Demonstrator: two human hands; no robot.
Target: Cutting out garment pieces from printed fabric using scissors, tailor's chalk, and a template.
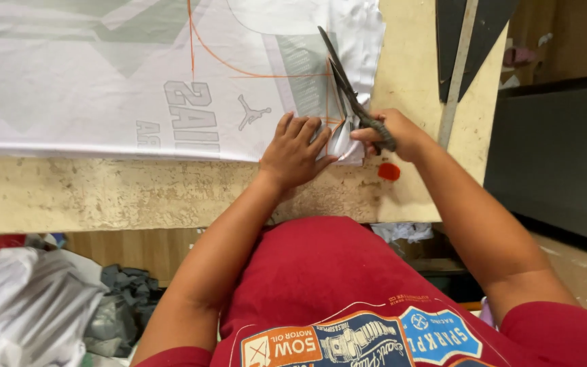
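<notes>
The desk (103, 194), a worn pale board, is carrying everything at a height where the person is leaning over its near edge, so both arms are reaching the work without stretching. Spread flat across it is lying a large white printed fabric (103, 75) with faded grey shapes and thin orange chalk lines; it is lying smooth, likely so the lines are staying true for cutting, and its lower right corner is sitting just inside the desk's near edge, right in front of the person.

Down on the floor to the left, a heap of grey and white cloth scraps (35, 306) is piling up, well apart from the work. At the desk's far right a long straight ruler (458, 61) is resting over a dark pointed piece, near the right arm.

The left hand (293, 153) is pressing flat on the fabric just beside the cut, its fingers (305, 132) spreading wide and holding nothing, apparently to keep the cloth from sliding or lifting under the blades. The right hand (395, 134) is gripping the dark handles of the scissors (348, 92), its fingers closing round them; the blades are standing parted in a narrow V, pointing away along an orange line at the fabric's corner.

A small red chalk piece (388, 171) is lying on the bare desk just below the right hand, close by.
</notes>
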